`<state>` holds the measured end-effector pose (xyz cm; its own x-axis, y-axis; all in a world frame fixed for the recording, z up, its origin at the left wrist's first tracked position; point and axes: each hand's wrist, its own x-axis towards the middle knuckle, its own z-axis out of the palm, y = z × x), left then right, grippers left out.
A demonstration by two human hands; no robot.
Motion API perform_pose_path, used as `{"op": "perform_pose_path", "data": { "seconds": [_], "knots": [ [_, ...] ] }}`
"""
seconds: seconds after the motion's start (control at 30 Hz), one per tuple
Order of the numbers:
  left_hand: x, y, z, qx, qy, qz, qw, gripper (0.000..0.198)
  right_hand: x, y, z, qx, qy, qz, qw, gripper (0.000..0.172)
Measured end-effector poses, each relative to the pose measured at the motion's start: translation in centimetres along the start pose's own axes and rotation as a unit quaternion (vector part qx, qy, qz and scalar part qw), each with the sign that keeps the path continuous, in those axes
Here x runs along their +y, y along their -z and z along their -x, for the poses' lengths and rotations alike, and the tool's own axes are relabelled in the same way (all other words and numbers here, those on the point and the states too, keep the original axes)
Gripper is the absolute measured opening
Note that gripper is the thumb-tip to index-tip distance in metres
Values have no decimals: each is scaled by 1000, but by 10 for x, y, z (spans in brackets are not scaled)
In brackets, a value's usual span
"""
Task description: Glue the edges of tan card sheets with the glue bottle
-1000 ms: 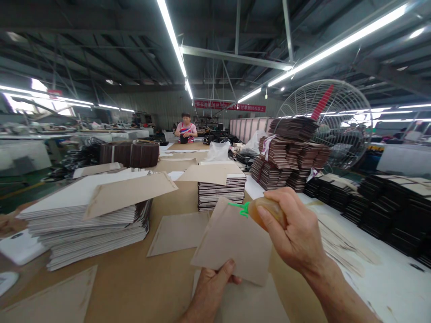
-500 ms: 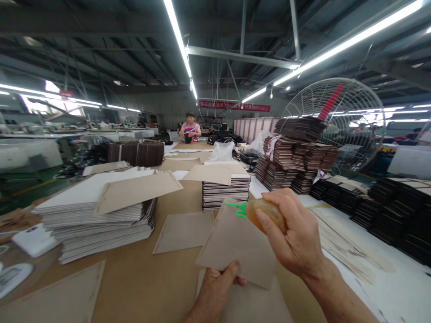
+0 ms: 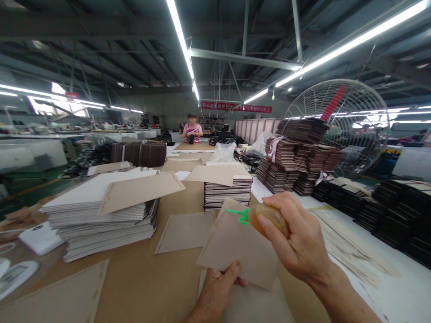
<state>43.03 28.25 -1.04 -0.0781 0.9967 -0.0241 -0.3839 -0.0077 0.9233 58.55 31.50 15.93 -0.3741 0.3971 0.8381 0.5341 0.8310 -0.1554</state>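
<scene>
Card (image 3: 235, 251), above desk (image 3: 141, 273): lower edge pinched in left hand (image 3: 218, 288). Bottle (image 3: 267, 219), nozzle (image 3: 244, 216) over card: right hand (image 3: 298, 240) closed round it. White stack (image 3: 111, 235): left of card. Dark-edged stack (image 3: 227, 194): just beyond card.

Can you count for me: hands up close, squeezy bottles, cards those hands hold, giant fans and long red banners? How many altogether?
Hands up close: 2, a left hand and a right hand
Squeezy bottle: 1
Held card: 1
Giant fan: 1
Long red banner: 1
Total: 6
</scene>
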Motion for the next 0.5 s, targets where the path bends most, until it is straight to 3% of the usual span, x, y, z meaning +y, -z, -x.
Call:
{"op": "perform_pose_path", "data": {
  "seconds": [0.07,0.5],
  "knots": [
    [1,0,1,-4,1,-6,1000,40,4,3,-1,21,-6,27,999,17],
    [-1,1,2,23,-10,-1,1000,39,10,15,-2,-8,-23,85,996,15]
  ]
}}
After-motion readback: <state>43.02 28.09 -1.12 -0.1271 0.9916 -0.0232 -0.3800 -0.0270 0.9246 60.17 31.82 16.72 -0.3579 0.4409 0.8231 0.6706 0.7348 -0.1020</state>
